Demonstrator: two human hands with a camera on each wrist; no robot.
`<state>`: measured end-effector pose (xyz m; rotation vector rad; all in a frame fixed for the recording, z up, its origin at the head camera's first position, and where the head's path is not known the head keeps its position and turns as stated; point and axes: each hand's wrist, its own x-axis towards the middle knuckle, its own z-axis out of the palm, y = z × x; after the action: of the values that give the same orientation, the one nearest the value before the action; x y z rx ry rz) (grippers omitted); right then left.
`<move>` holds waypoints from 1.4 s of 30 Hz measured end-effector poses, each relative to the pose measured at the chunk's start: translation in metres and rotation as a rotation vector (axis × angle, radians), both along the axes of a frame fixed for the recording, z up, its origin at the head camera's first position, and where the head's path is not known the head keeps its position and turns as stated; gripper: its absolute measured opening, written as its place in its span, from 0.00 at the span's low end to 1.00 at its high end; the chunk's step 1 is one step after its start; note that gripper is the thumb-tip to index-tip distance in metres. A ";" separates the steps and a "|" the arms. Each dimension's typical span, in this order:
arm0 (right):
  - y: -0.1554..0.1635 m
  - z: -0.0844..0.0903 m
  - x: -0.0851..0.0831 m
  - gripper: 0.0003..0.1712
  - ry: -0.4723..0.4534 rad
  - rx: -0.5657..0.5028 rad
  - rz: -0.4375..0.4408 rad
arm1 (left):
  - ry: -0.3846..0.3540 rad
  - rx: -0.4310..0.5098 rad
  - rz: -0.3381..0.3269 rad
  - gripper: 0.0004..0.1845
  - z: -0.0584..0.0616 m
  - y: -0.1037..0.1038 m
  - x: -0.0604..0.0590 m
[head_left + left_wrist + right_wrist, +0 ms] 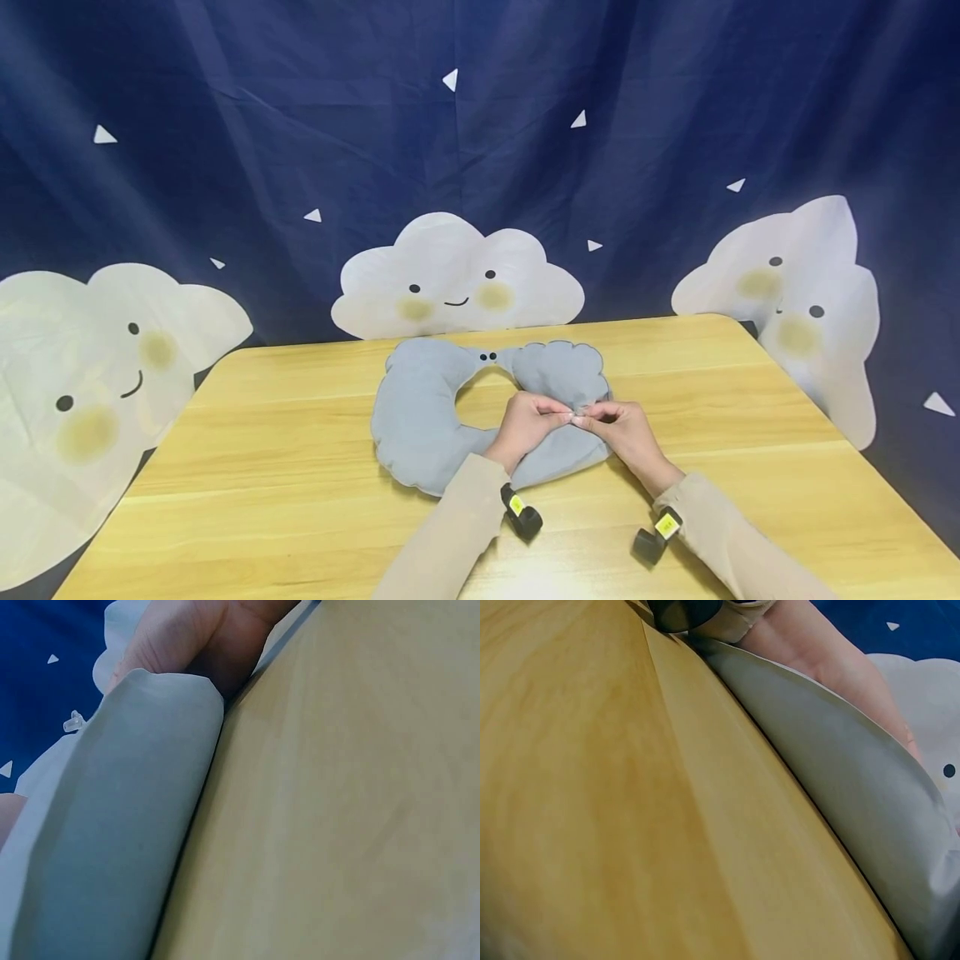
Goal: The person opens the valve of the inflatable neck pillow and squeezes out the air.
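Note:
A grey U-shaped neck pillow [420,417] with scalloped edges lies puffed up on the table, its opening toward the back. Two dark snaps [488,357] show where its ends meet. My left hand [527,425] and right hand [622,429] come together over its right side, thumbs and fingertips pinching a small clear air valve [575,415]. In the left wrist view the clear valve [73,721] stands above the pillow's grey side [127,817], which hides most fingertips. In the right wrist view the grey fabric [832,772] covers part of the left hand [825,652].
The wooden table [247,467] carries the pillow near its middle. Behind it hangs a dark blue curtain [300,125] with white clouds and triangles. Black wrist cameras [525,523] hang below both beige sleeves [450,542], close over the tabletop.

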<state>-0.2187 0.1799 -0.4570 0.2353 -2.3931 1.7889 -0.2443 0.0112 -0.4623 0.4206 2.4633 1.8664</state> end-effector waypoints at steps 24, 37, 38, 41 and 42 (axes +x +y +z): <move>0.001 -0.004 -0.003 0.09 -0.034 -0.032 -0.015 | -0.018 -0.060 0.004 0.11 0.053 -0.037 -0.003; 0.004 -0.009 -0.007 0.10 0.037 -0.077 0.017 | 0.230 -0.019 0.113 0.15 0.125 -0.181 0.018; 0.004 -0.009 -0.007 0.09 0.036 -0.073 0.012 | 0.235 -0.042 0.111 0.15 0.121 -0.191 0.016; 0.003 -0.010 -0.008 0.08 0.036 -0.064 0.009 | 0.248 -0.185 0.118 0.16 0.109 -0.212 0.011; 0.003 -0.010 -0.008 0.08 0.039 -0.061 0.012 | 0.259 -0.249 0.118 0.17 0.105 -0.217 0.009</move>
<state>-0.2265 0.1831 -0.4672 0.2748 -2.3116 1.8421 -0.2356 -0.2056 -0.3573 0.5470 2.9035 1.5991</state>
